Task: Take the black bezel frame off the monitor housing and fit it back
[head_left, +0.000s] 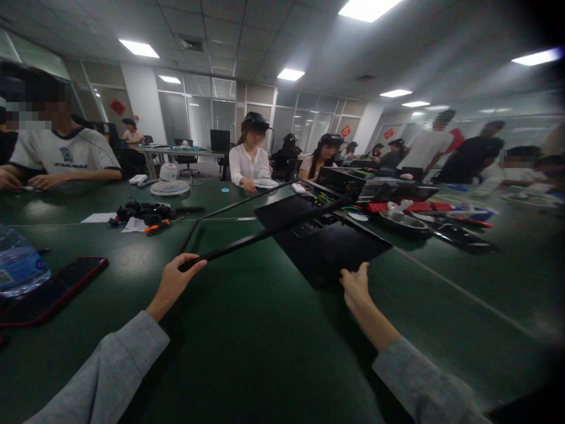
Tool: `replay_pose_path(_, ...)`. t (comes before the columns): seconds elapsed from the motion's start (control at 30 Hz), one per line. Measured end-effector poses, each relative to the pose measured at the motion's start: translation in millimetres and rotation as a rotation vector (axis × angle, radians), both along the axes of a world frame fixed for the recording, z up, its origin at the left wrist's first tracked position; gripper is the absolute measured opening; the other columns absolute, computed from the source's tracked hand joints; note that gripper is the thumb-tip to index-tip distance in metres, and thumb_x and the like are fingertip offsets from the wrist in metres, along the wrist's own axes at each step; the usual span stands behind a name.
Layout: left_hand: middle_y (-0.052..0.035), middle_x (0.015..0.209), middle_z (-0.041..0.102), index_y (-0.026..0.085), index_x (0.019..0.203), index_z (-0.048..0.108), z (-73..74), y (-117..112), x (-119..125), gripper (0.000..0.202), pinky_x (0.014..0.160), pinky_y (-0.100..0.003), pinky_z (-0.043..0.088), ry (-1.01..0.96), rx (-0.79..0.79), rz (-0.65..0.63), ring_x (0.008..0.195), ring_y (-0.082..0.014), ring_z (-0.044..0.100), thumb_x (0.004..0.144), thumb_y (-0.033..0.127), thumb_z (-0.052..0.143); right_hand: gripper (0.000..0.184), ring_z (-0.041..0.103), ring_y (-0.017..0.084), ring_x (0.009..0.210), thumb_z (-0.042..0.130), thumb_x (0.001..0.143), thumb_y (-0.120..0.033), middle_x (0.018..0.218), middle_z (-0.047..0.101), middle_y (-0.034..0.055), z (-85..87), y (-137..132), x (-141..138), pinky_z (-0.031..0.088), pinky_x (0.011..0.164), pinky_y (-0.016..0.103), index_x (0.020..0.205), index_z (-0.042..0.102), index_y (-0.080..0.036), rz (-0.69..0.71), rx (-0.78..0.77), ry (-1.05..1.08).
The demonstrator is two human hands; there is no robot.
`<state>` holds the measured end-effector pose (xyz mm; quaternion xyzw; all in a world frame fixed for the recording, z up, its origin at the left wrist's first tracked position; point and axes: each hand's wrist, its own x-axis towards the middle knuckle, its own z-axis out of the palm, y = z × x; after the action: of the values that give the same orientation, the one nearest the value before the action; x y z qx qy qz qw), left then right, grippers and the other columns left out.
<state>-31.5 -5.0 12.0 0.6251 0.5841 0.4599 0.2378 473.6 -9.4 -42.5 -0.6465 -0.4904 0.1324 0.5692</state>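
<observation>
My left hand is closed on the near corner of a thin black frame, holding it tilted up off the green table. The frame's far side runs up to the right over an opened black laptop whose insides show. My right hand rests with its fingers curled on the laptop's near corner. Both arms wear grey sleeves.
A red-cased phone and a water bottle lie at the left. Black cables with orange-handled pliers and small white fans sit further back. More opened devices and trays crowd the right. Several people sit or stand around the tables.
</observation>
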Motion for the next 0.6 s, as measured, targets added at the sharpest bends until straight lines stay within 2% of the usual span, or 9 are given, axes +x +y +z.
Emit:
replay_pose_path(0.07,-0.0067,0.104,0.073,0.020,0.101,0.072,-0.6,-0.3,-0.4,0.053,0.090,-0.040,0.052,0.026,0.036,0.011,0.098,-0.0258,0.068,0.076,0.066,0.071,0.098,0.060,0.017,0.056,0.050,0.079,-0.030,0.089,0.068,0.0064,6.5,4.0,-6.7,0.055,0.051,0.027,0.164,0.003,-0.024,-0.011,-0.002,0.167)
replay_pose_path(0.13,-0.0065,0.104,0.073,0.021,0.099,0.072,-1.1,-1.0,-0.3,0.051,0.092,-0.040,0.052,0.057,0.078,0.022,0.099,-0.0256,0.067,0.075,0.066,0.071,0.093,0.064,0.018,0.060,0.053,0.075,-0.026,0.084,0.069,0.0048,17.4,9.3,-8.6,0.057,0.053,0.029,0.161,0.020,-0.028,0.106,-0.036,0.212)
replay_pose_path(0.23,-0.0060,0.103,0.072,0.022,0.097,0.073,-0.5,-2.7,0.7,0.046,0.093,-0.040,0.052,0.092,0.139,0.019,0.099,-0.0250,0.066,0.076,0.064,0.072,0.078,0.072,0.023,0.077,0.054,0.073,-0.024,0.089,0.073,0.0041,34.3,21.1,-4.6,0.062,0.070,0.039,0.150,0.043,-0.031,0.326,-0.155,0.145)
replay_pose_path(0.3,-0.0057,0.101,0.071,0.023,0.095,0.073,0.5,-3.9,1.4,0.044,0.092,-0.040,0.051,0.115,0.181,0.013,0.097,-0.0246,0.066,0.076,0.062,0.073,0.067,0.073,0.025,0.087,0.058,0.072,-0.026,0.092,0.074,0.0052,41.0,31.9,-0.3,0.061,0.081,0.043,0.139,0.055,-0.028,0.365,-0.201,0.129)
replay_pose_path(0.33,-0.0057,0.099,0.071,0.023,0.094,0.073,1.0,-4.2,1.6,0.043,0.092,-0.040,0.051,0.130,0.202,0.008,0.096,-0.0245,0.066,0.077,0.062,0.073,0.061,0.072,0.026,0.092,0.060,0.072,-0.027,0.093,0.075,0.0063,42.9,37.7,1.9,0.059,0.086,0.045,0.134,0.059,-0.026,0.340,-0.193,0.127)
replay_pose_path(0.47,-0.0061,0.097,0.071,0.024,0.094,0.074,1.8,-3.7,1.1,0.040,0.090,-0.041,0.051,0.205,0.257,-0.011,0.096,-0.0250,0.065,0.079,0.061,0.072,0.043,0.069,0.029,0.106,0.064,0.077,-0.037,0.100,0.074,0.0096,50.8,51.1,13.4,0.050,0.102,0.051,0.117,0.065,-0.021,0.078,-0.023,0.192)
replay_pose_path(0.53,-0.0065,0.096,0.071,0.024,0.094,0.074,1.4,-2.9,0.6,0.039,0.088,-0.041,0.051,0.255,0.274,-0.013,0.094,-0.0253,0.064,0.079,0.060,0.073,0.040,0.070,0.029,0.104,0.056,0.086,-0.049,0.103,0.074,0.0120,59.9,47.2,21.2,0.052,0.101,0.050,0.113,0.065,-0.021,0.105,-0.020,0.369)
replay_pose_path(0.6,-0.0064,0.095,0.071,0.024,0.095,0.075,0.9,-2.0,0.9,0.038,0.088,-0.042,0.050,0.307,0.289,-0.015,0.093,-0.0254,0.064,0.079,0.059,0.074,0.049,0.072,0.029,0.101,0.044,0.092,-0.062,0.107,0.073,0.0155,70.7,38.4,28.0,0.056,0.095,0.048,0.111,0.064,-0.021,0.262,-0.109,0.550)
